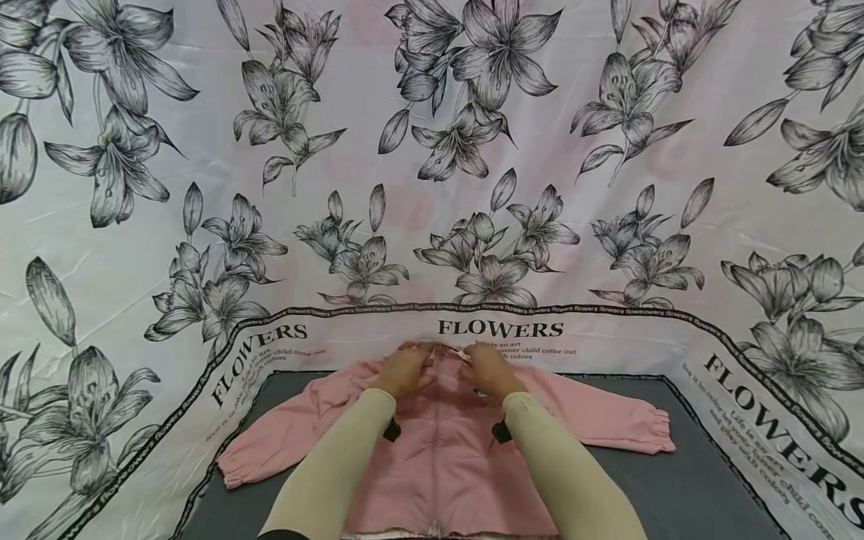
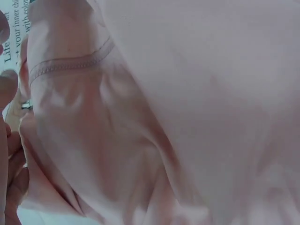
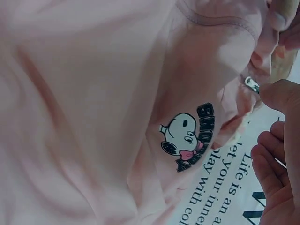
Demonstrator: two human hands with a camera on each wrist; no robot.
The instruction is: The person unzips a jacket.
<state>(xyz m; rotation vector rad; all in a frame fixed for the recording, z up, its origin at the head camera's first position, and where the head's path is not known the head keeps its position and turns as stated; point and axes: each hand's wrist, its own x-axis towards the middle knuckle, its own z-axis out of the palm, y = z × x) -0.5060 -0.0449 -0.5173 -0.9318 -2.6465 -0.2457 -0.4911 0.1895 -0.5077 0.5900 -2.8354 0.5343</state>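
Observation:
A pink child's jacket (image 1: 439,450) lies flat, front up, on a grey mat (image 1: 702,480), sleeves spread to both sides. Its front zipper (image 1: 436,435) runs up the middle. Both hands meet at the collar on the far edge. My left hand (image 1: 413,361) grips the collar's left side; in the left wrist view its fingers (image 2: 7,89) show at the frame's edge against the pink cloth (image 2: 154,117). My right hand (image 1: 474,360) pinches the metal zipper pull (image 3: 251,84) at the collar, thumb (image 3: 281,93) against it. A cartoon dog patch (image 3: 187,137) sits on the jacket's chest.
A white cloth (image 1: 432,165) printed with black lilies and the word FLOWERS covers the surface around the mat and rises behind it. The left sleeve cuff (image 1: 232,469) lies over the mat's edge onto the cloth. The right cuff (image 1: 658,435) lies on the mat.

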